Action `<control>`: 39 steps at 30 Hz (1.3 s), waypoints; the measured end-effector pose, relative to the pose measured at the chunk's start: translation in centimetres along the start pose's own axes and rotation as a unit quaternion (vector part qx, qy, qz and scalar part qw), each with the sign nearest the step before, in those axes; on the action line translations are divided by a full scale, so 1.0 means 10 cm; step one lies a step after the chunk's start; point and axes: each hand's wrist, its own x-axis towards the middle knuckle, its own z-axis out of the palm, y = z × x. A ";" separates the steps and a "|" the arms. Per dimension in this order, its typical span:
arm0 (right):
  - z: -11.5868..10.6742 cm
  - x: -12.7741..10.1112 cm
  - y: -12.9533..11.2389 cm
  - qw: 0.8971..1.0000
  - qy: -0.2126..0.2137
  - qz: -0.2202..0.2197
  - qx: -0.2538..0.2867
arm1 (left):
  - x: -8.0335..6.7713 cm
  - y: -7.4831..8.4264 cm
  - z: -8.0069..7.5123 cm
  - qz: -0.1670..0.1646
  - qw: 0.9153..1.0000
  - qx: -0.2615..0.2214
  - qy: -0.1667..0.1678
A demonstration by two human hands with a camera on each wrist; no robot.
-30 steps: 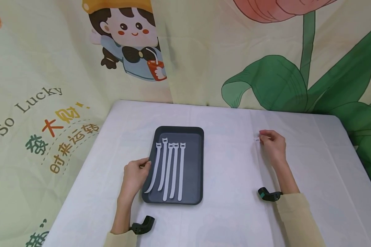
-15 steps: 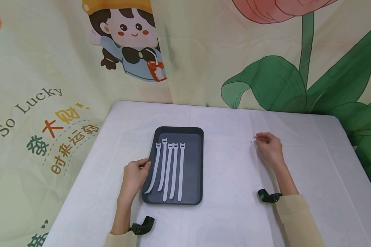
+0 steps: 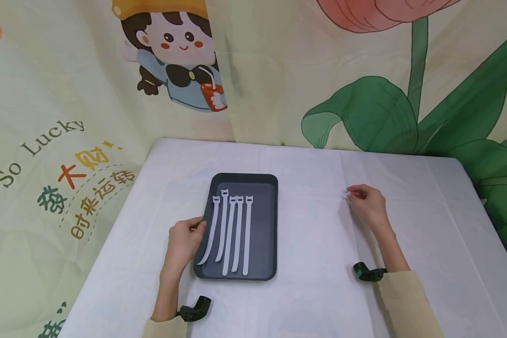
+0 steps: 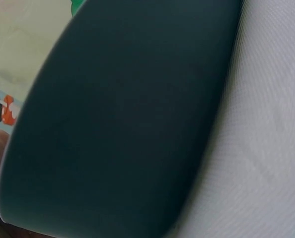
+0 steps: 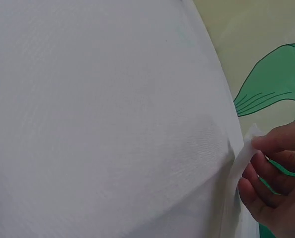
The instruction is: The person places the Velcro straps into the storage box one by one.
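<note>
A dark grey tray [image 3: 264,225] lies left of the table's middle in the head view. Several white hook-and-loop cable ties [image 3: 248,234] lie lengthwise in it, their slotted heads toward the far end. My left hand [image 3: 187,239] grips the tray's left rim; the left wrist view shows mostly the tray's dark outer side [image 4: 117,119]. Well to the right of the tray, my right hand [image 3: 368,206] pinches a white cable tie [image 5: 243,158] near one end between thumb and fingers. Against the white cloth, the lower part of that tie is hard to make out.
A white cloth [image 3: 312,234] covers the table, with a crease running front to back under the right hand. Behind stands a printed curtain [image 3: 270,94] with a cartoon figure and green leaves. A small black camera [image 3: 367,272] sits on the right wrist, another [image 3: 195,308] on the left.
My right hand has shifted a little left and toward the near side, still pinching the cable tie. The left hand and the tray have stayed in place.
</note>
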 end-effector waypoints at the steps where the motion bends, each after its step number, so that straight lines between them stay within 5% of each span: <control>1: -0.01 -0.01 -0.01 1.000 0.000 -0.009 -0.007 | 0.00 0.00 0.00 0.001 1.000 0.000 0.000; 14: -0.06 -0.11 -0.24 0.998 -0.020 -0.065 0.011 | 0.00 0.00 0.00 0.003 1.000 -0.001 -0.003; 24: -0.02 -0.15 -0.42 0.988 -0.084 -0.032 0.128 | 0.00 -0.01 0.00 0.007 1.000 -0.002 -0.003; 39: 0.14 -0.23 -0.63 0.978 -0.105 -0.044 0.173 | 0.00 -0.02 0.01 0.009 1.000 -0.004 0.000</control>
